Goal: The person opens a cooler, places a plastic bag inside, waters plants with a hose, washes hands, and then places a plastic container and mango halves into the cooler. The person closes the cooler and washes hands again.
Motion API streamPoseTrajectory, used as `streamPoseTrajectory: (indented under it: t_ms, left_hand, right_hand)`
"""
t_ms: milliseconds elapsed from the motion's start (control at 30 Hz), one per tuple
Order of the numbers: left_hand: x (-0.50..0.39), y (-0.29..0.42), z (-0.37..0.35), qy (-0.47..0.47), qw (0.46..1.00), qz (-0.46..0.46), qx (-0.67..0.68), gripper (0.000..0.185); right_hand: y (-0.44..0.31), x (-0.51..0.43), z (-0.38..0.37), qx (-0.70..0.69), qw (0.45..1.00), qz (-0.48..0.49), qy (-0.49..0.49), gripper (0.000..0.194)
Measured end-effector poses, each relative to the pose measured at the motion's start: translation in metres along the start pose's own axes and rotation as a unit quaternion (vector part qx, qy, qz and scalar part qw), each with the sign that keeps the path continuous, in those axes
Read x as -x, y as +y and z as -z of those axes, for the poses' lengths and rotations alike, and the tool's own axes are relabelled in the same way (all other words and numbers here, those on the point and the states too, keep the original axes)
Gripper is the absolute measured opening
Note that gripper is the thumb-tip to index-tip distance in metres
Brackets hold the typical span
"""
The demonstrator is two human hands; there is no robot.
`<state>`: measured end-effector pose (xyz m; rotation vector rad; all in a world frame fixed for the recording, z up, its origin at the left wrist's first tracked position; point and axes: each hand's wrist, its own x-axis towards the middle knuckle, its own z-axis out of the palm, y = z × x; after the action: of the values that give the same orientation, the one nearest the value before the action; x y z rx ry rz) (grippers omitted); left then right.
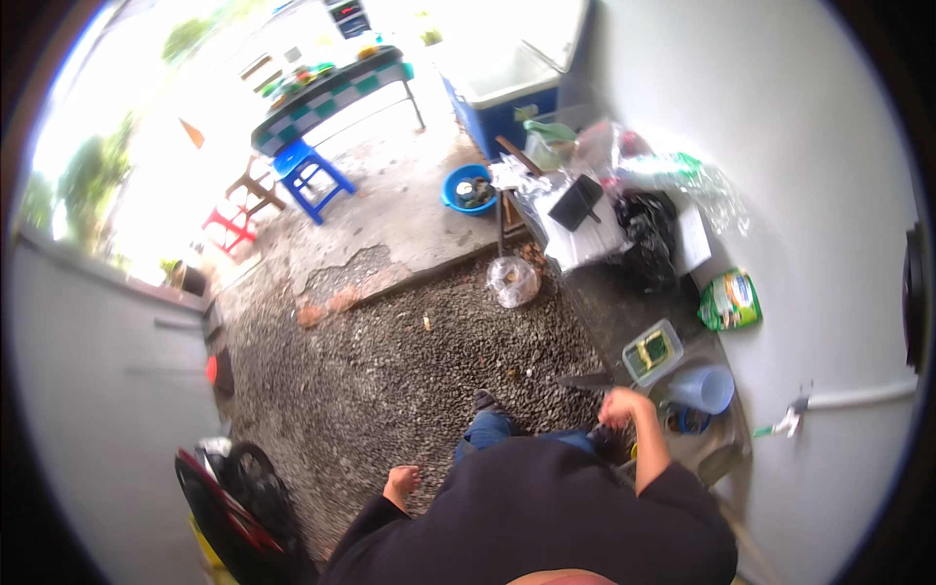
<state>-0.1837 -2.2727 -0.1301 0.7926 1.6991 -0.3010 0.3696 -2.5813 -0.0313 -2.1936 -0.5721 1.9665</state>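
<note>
My right hand (pixel 620 407) is closed on a knife (pixel 586 381), whose broad dark blade points left over the gravel, beside the counter's edge. My left hand (pixel 402 480) hangs low over the gravel with its fingers curled; nothing shows in it. Just above my right hand, a clear plastic container (pixel 653 352) with green and yellowish contents stands on the dark counter (pixel 596 292). A translucent bluish plastic tub (pixel 702 389) leans to the right of that hand, near a small blue-rimmed item (pixel 692 420).
A motorbike (pixel 248 504) stands at lower left. A raised concrete edge (pixel 439 274) crosses ahead, with a blue stool (pixel 307 175), a blue basin (pixel 470 190) and a cooler box (pixel 504 95) beyond. A tap (pixel 787 422) juts from the right wall.
</note>
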Motion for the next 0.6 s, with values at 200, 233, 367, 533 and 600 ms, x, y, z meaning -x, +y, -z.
streamPoseTrajectory:
  t_ms: [200,233,367,533,600]
  left_hand:
    - [-0.030,0.087,0.076,-0.009,0.997,-0.052,0.063,0.005]
    - [-0.036,0.104,0.078,-0.031,0.995,-0.071,0.055,0.006]
    - [-0.055,0.156,0.060,-0.078,0.989,-0.123,0.005,0.008]
    - [-0.065,0.210,-0.001,-0.083,0.982,-0.141,-0.097,0.014]
    - [-0.065,0.223,-0.030,-0.107,0.975,-0.161,-0.111,0.013]
  right_hand:
    - [-0.074,0.029,0.004,-0.111,0.948,0.162,0.248,0.014]
    - [-0.064,0.043,0.008,-0.151,0.936,0.153,0.279,0.017]
    - [0.008,0.118,0.020,-0.165,0.840,0.009,0.518,0.020]
    - [0.128,0.234,0.004,-0.158,0.515,-0.216,0.814,0.020]
    - [0.176,0.262,-0.001,-0.044,0.387,-0.309,0.868,0.032]
